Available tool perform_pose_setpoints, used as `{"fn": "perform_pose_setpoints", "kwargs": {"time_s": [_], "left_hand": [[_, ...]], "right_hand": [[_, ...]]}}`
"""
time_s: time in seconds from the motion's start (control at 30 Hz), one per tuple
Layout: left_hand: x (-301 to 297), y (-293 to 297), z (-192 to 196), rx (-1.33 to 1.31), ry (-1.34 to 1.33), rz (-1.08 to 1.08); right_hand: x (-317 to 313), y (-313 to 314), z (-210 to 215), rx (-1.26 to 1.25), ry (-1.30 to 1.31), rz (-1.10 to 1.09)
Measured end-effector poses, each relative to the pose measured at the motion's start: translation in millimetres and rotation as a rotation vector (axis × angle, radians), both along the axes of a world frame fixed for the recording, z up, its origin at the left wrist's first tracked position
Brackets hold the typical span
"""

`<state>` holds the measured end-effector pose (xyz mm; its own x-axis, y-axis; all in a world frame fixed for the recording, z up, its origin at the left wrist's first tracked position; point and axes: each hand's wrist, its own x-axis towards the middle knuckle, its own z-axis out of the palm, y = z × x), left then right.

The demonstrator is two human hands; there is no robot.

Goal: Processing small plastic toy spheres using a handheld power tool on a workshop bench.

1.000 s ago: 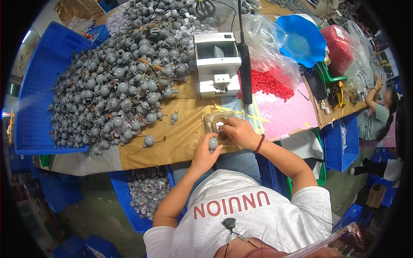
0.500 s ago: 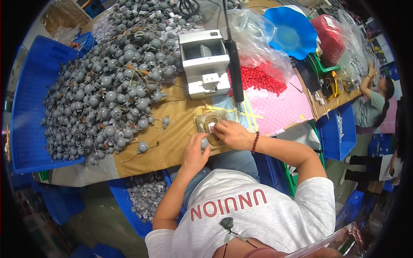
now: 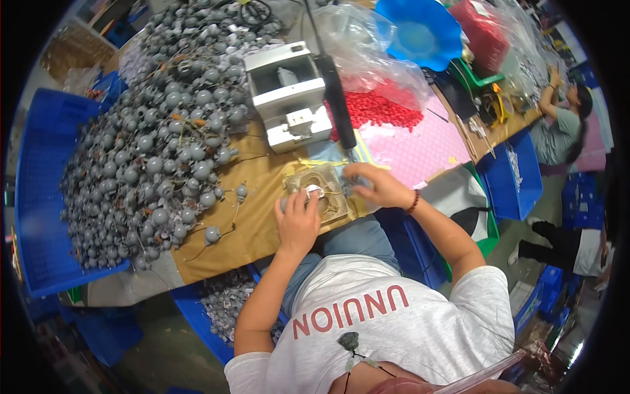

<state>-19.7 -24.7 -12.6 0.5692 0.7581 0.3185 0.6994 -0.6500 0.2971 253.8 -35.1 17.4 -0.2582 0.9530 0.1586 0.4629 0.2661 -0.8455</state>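
A square tan fixture block (image 3: pixel 333 205) with a rounded recess lies near the table's front edge. Bent over its left side, my left hand (image 3: pixel 298 223) has its fingertips closed on a small white part (image 3: pixel 315 191) in the recess. A grey rounded piece (image 3: pixel 283 205) shows beside those fingers. My right hand (image 3: pixel 384 187) hovers at the block's right side, its fingers curled and smeared by motion. Something greyish blurs at its fingertips; I cannot make out what. Just above hangs a black stick-shaped power screwdriver (image 3: pixel 338 102), its tip close to the right hand.
Grey ball-shaped pieces with wires (image 3: pixel 154 164) are heaped at left, against a blue crate (image 3: pixel 39 197). Behind the block stands a white machine (image 3: pixel 289 95). Small red parts (image 3: pixel 377 110) lie by a pink mat (image 3: pixel 420 148). A blue basin (image 3: pixel 423 33) sits farther back; another person (image 3: pixel 561 125) works at far right.
My right hand has moved right, off the white part. My left hand has shifted onto the white part, and the grey piece now shows at its left. The whole view has shifted slightly.
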Motion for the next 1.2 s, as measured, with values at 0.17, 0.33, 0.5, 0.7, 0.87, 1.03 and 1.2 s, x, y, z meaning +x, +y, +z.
{"fn": "perform_pose_setpoints", "kwargs": {"time_s": [0.17,0.33,0.5,0.7,0.87,1.03,1.2], "left_hand": [[-0.9,9.8,-5.6,0.022,-0.021,-0.035],[-0.9,10.7,-3.5,0.044,-0.054,-0.040],[-5.2,9.8,-4.9,0.031,-0.079,-0.014],[-4.5,8.4,-2.1,0.019,-0.138,-0.005],[-6.0,9.7,-2.0,0.009,-0.178,-0.025],[-7.1,14.2,-4.0,0.026,-0.226,-0.046],[-5.5,16.9,-2.8,0.035,-0.221,-0.058]], "right_hand": [[-11.0,-1.1,-40.4,0.116,-0.271,-0.080],[-23.0,8.9,-33.1,-0.219,0.235,-0.280],[-24.4,23.9,-6.8,-0.740,0.886,-0.127],[-47.0,38.7,1.9,-0.753,1.019,-0.011],[-55.8,47.4,-4.6,-0.551,0.380,-0.030],[-66.8,43.2,-15.0,0.054,-0.143,-0.062],[-71.2,36.3,-25.8,0.195,-0.253,-0.135]]}}
